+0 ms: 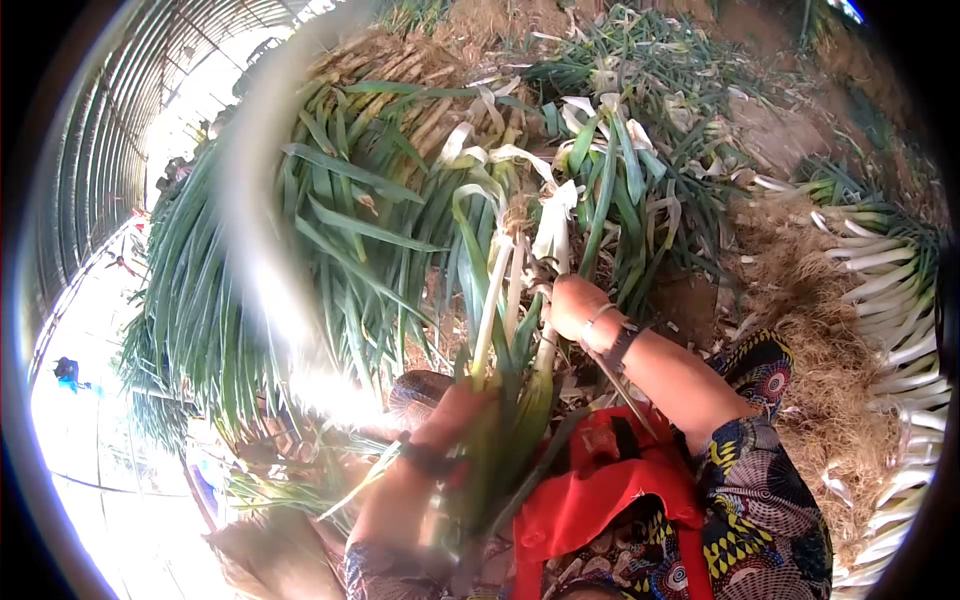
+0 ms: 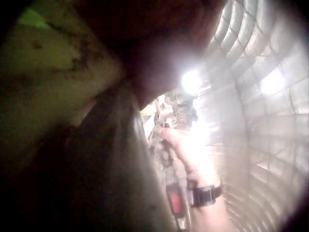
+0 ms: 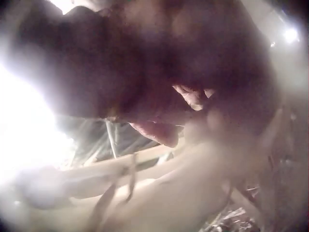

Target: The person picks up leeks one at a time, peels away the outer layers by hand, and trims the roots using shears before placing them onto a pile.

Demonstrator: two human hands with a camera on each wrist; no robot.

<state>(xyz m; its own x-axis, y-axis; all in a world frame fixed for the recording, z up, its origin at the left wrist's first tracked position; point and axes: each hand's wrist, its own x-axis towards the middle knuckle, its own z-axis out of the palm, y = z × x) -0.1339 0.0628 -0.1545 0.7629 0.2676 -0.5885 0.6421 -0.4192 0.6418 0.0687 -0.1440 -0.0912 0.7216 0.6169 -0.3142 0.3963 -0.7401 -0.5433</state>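
Observation:
In the head view, my blurred left hand [image 1: 462, 408] grips the green part of a few leeks [image 1: 488, 320], whose pale shanks rise tilted toward the far side. The roots [image 1: 517, 216] of one show at the top. My right hand [image 1: 575, 305] has its fingers curled round the pale shank of a leek [image 1: 553, 232], just below peeled white leaf layers. Pale shanks [image 3: 159, 188] run close under the right fingers [image 3: 159, 134] in the right wrist view. In the left wrist view, a large greenish leaf surface [image 2: 53, 82] fills the left side.
A big heap of leeks [image 1: 230, 260] lies at left, with drooping leaves and loose peelings [image 1: 640, 70] beyond. Trimmed white leeks [image 1: 890, 270] line the right side beside a pile of roots [image 1: 815, 370]. A red apron [image 1: 610, 490] covers my lap. The ribbed greenhouse wall [image 1: 100, 130] curves at left.

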